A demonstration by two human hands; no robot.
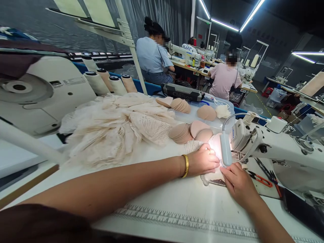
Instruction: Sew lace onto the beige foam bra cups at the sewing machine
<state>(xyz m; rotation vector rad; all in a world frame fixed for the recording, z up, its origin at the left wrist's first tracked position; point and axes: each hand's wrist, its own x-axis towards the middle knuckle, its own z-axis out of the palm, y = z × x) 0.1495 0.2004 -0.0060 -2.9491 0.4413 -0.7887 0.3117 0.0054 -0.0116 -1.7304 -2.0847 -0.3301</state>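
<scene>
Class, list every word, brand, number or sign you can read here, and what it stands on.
"Claison" (first letter uncertain): dark cylindrical object
"JUKI", small: near sewing machine
Too small or blurred: numbers on the printed ruler; left machine's label; lettering on the far machine, white shirt and dark wall.

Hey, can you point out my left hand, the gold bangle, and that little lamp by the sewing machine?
Left hand (pixel 201 161): head view, on the back of the hand.
Gold bangle (pixel 186 165): head view, on the band at the wrist.
Lamp (pixel 226 150): head view, middle of its casing.
</scene>
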